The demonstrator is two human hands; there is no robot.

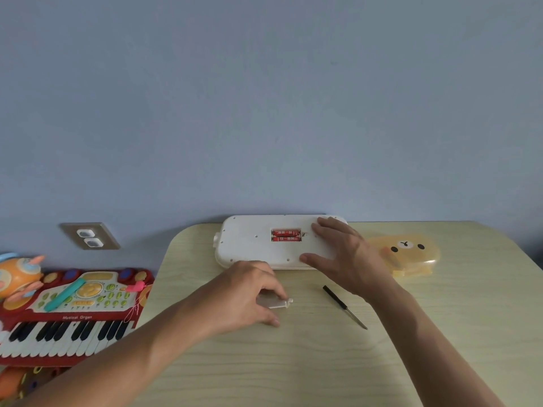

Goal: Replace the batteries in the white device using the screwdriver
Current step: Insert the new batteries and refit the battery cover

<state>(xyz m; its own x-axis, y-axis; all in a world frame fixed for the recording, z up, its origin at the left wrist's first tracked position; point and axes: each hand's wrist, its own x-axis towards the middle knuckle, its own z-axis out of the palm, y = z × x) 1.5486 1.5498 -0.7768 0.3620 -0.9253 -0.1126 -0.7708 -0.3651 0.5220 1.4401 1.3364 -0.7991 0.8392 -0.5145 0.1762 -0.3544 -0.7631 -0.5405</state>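
Observation:
The white device [249, 245] lies face down at the far edge of the table, against the wall. Its battery bay is uncovered and holds two red batteries [286, 235] side by side. My right hand [340, 254] grips the device's right end, thumb at the near edge and fingers over the top. My left hand [249, 292] pinches the small white battery cover [274, 302] on the table in front of the device. A black-handled screwdriver [344, 306] lies loose on the table between my forearms, tip pointing toward me.
A yellow bear-face box [411, 254] sits right of the device. The pale wooden table [293, 362] has a rounded far-left corner. Left of it, lower down, lie a red toy piano [70, 315] and an orange toy [17, 274]. A wall socket [89, 235] is behind.

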